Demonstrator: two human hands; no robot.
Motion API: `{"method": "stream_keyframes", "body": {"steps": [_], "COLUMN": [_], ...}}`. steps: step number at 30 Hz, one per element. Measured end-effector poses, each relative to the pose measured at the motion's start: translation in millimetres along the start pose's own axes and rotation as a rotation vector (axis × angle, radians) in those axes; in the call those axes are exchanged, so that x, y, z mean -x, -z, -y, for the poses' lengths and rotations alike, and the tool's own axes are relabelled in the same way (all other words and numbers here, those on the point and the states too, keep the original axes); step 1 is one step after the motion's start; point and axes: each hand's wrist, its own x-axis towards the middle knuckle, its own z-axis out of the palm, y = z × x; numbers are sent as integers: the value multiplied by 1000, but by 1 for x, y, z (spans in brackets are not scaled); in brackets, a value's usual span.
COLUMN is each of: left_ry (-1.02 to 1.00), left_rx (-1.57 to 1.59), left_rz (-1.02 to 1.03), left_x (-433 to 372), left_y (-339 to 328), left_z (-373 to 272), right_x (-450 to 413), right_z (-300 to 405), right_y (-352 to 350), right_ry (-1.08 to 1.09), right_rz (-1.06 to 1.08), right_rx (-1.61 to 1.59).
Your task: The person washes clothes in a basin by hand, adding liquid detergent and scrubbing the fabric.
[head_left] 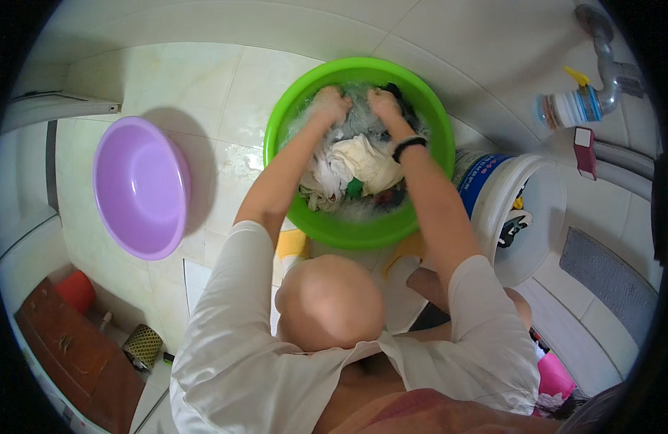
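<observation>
A round green plastic basin (361,238) on the tiled floor before me holds water and soaked laundry. Both arms reach down into it. My left hand (332,103) is curled closed at the far side, gripping wet, pale greyish cloth (358,114). Level with it, my right hand (384,104) is also clenched on that wet cloth, beside a dark garment (411,111) at the basin's right side. Water blurs the cloth between the fists. Nearer me, a cream garment (374,160) and a white one (327,172) bunch above the water, with a green patch (355,188) below them.
An upright purple plastic basin (141,187) stands to the left. At right, a white plastic bucket (545,190) lies tilted with clothes (513,225) inside. A tap (610,81) with a yellow handle juts from the right wall. A brown board (76,347) lies lower left.
</observation>
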Motion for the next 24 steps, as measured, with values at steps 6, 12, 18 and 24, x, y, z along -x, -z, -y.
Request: {"method": "stream_keyframes", "body": {"steps": [6,12,18,24], "left_ry": [-371,-412,-125,137], "left_rx": [407,271,-89,-309], "left_rz": [-413,-46,-729,-609], "left_x": [90,172,120,56], "left_y": [-3,-16,-60,-53], "left_z": [-24,-15,44,33], "right_x": [86,168,156,70], "right_z": [-5,-29,1,27], "right_y": [46,17,-46,-48], "right_ry": [108,549,747,365], "right_rz": [-18,-240,-526,-240], "right_rx": [-660,107,427,440]}}
